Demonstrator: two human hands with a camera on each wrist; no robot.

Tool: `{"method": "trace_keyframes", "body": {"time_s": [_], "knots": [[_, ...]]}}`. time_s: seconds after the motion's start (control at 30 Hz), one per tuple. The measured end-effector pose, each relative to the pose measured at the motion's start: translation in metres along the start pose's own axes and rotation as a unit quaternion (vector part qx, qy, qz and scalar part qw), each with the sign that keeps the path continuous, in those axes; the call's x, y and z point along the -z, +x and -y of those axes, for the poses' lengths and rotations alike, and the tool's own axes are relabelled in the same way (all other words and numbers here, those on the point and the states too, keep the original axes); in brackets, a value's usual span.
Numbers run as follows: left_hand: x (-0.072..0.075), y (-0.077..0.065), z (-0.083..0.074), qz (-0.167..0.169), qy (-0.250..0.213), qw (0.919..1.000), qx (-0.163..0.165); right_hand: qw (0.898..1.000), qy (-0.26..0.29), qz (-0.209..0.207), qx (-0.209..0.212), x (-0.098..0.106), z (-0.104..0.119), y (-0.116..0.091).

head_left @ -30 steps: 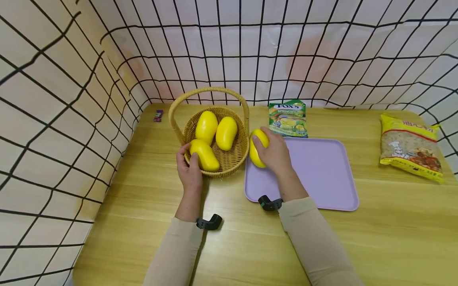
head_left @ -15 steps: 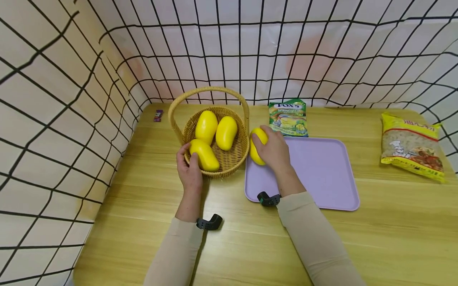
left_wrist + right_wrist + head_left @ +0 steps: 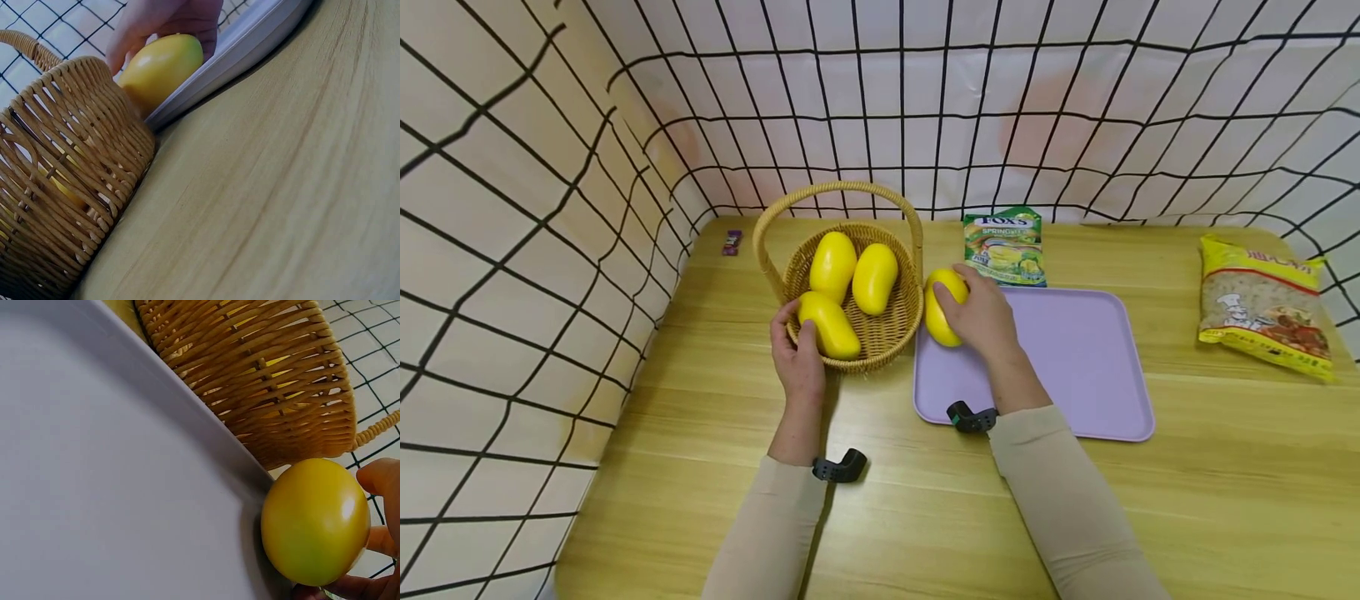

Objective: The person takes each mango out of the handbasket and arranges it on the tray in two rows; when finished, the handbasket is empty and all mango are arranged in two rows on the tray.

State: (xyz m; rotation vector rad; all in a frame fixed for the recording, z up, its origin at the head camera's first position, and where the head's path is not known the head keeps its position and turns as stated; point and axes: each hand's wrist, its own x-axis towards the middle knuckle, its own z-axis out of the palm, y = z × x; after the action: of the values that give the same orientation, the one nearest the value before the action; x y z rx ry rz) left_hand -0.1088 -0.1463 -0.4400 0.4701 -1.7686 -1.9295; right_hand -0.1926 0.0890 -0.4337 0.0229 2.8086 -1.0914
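"Mango (image 3: 943, 323) in the right hand (image 3: 985, 317), pinched between thumb and fingers. Where exactly is it?"

"At the far left corner of the purple tray (image 3: 1075, 367), just beside the basket (image 3: 880, 335). From where I'm standing I can't tell whether it bears on the tray or hangs just above."

"What worries you?"

"That glossy skin. It looks smooth, so a loose pinch might let it slip, and with such a rounded underside it could roll if released off-centre."

"And the basket?"

"Left hand (image 3: 800, 367) has thumb and fingers hooked over its near left rim, which ought to steady it. Even so, bumping the held fruit into the basket's wall or its tall handle (image 3: 838, 187) could tilt it and jostle the three mangoes (image 3: 874, 279) inside."
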Motion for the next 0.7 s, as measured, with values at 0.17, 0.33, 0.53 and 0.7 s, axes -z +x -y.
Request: {"method": "trace_keyframes", "body": {"time_s": [0.17, 0.33, 0.53, 0.7], "knots": [[0.0, 0.0, 0.0, 0.001, 0.004, 1.0, 0.001, 1.0, 0.007, -0.006, 0.0, 0.006, 0.001, -0.005], [0.0, 0.0, -0.001, 0.002, 0.002, 1.0, 0.003, 0.999, 0.017, -0.039, 0.021, 0.017, 0.011, -0.016], [0.003, 0.012, 0.023, -0.002, 0.007, 1.0, 0.0, 0.992, 0.044, -0.089, 0.081, 0.029, 0.033, -0.036], [0.004, 0.016, 0.034, -0.003, 0.006, 1.0, -0.005, 0.98, 0.084, -0.099, 0.153, 0.027, 0.052, -0.055]]}}
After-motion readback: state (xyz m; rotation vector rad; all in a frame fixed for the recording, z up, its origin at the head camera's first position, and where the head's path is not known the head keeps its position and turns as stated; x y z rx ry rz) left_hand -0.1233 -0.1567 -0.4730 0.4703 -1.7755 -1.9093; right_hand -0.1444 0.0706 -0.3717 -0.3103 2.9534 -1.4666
